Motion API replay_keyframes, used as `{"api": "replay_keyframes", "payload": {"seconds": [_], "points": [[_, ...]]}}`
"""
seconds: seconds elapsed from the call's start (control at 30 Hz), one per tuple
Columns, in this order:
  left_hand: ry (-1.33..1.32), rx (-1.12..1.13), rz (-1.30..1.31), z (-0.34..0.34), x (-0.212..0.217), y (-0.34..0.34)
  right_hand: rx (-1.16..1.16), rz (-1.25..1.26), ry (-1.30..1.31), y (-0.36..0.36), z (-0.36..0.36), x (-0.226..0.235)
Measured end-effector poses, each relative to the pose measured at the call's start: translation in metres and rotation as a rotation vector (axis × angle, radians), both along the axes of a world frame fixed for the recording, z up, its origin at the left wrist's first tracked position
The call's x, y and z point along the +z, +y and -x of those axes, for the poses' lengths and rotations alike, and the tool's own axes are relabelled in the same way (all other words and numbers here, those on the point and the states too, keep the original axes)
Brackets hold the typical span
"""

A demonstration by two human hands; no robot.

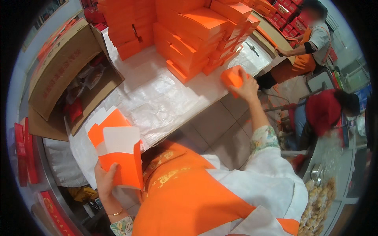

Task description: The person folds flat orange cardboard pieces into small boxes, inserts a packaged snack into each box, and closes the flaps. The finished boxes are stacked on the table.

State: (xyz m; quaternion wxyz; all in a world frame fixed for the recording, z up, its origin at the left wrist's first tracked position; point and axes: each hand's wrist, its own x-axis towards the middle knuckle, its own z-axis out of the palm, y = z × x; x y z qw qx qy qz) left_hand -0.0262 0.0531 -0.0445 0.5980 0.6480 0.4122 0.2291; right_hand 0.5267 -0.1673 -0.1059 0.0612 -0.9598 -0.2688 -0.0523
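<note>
My left hand [105, 177] grips an orange carton [123, 170] by its near side, thumb on the outer face. The carton's top flap stands up and shows its pale inside. Just behind it, flat orange and white card pieces [112, 121] lie at the table's near left edge. Out to the right, my right hand [249, 87] is closed round a small orange box [233, 78] at the table's right edge. Tall stacks of orange boxes [189, 37] rise on the far part of the table, close to that box.
A plastic-covered white table [165, 104] lies before me. At the left stands an open brown cardboard box [65, 74] with wrapped items inside. One person in an orange apron [305, 59] works at the far right; another in dark red [325, 112] bends nearer. Bagged food pieces [318, 204] fill the lower right.
</note>
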Motion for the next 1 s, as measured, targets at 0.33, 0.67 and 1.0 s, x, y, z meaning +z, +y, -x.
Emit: {"api": "replay_keyframes", "payload": {"seconds": [0.33, 0.67, 1.0], "points": [[-0.115, 0.244, -0.008, -0.046, 0.001, -0.009, -0.04, 0.184, -0.197, -0.002, -0.173, -0.052], [-0.121, 0.228, -0.178, -0.092, 0.014, -0.05, 0.946, -0.889, 1.037, 0.104, 0.23, 0.056], [-0.372, 0.313, -0.26, -0.062, 0.016, -0.079, 1.133, -0.913, 1.003, 0.113, 0.309, 0.071]]}}
